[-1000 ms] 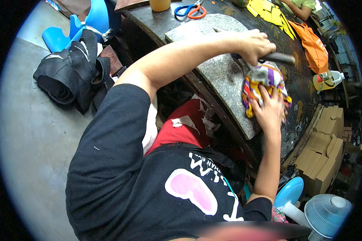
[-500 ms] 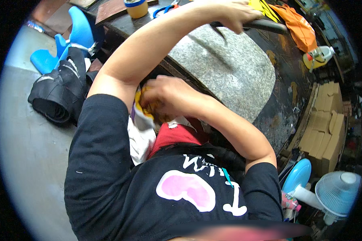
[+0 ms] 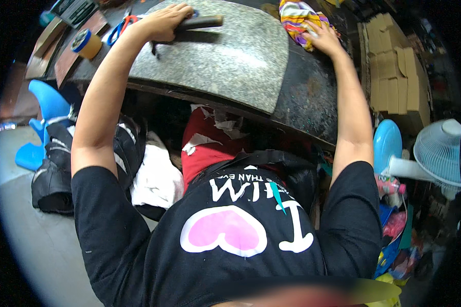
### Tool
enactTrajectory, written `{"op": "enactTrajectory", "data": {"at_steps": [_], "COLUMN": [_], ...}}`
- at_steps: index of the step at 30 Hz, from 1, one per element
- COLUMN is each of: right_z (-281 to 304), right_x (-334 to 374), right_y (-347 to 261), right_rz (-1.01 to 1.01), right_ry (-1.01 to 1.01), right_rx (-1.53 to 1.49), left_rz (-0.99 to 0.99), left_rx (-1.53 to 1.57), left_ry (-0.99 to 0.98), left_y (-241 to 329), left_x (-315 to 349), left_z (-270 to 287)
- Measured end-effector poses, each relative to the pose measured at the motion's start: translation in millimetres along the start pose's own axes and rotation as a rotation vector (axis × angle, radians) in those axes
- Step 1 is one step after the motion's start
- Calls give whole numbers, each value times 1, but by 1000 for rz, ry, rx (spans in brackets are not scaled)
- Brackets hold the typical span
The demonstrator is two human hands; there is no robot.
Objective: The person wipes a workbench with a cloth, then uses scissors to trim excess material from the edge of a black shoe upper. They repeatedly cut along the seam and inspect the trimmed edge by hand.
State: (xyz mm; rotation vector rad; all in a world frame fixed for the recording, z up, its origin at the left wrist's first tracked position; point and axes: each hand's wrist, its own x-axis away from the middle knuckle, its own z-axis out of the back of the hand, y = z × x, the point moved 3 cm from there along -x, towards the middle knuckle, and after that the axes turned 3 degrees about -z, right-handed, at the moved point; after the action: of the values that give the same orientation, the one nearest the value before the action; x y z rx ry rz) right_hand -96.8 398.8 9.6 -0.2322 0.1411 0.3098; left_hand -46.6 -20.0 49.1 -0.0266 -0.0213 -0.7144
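Observation:
My left hand [image 3: 168, 21] is wrapped round a tool with a thick dark handle [image 3: 202, 22], at the upper left of the grey speckled stone slab [image 3: 215, 71]. The handle sticks out to the right over the slab, and a dark pointed part shows below the hand. The rest of the tool is hidden under my fingers. At the far right of the workbench, my right hand [image 3: 325, 40] grips a crumpled striped cloth [image 3: 298, 20] in yellow, purple, white and orange. The cloth lies on the dark bench top [image 3: 312, 87], just right of the slab.
Left of my left hand lie blue-and-red-handled scissors [image 3: 119, 31] and a yellow jar with a blue lid [image 3: 86, 44]. Cardboard boxes [image 3: 397, 77] and a blue-and-white fan [image 3: 438, 153] stand on the right. A black rolled bundle [image 3: 54, 184] rests at the left.
My right hand has carried the striped cloth from near my lap to the far right of the bench. My left hand has shifted left with the dark-handled tool. The view has turned.

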Motion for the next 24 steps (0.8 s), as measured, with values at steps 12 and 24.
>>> {"op": "enactTrajectory", "data": {"at_steps": [12, 24], "right_z": [75, 92], "right_x": [275, 224], "right_y": [-43, -7], "right_rz": [8, -64], "right_ry": [147, 506], "right_rx": [-123, -66], "left_rz": [0, -206], "left_rx": [-11, 61], "left_ry": [216, 154], "left_y": [9, 265], "left_x": [12, 4], "left_z": [20, -20]}}
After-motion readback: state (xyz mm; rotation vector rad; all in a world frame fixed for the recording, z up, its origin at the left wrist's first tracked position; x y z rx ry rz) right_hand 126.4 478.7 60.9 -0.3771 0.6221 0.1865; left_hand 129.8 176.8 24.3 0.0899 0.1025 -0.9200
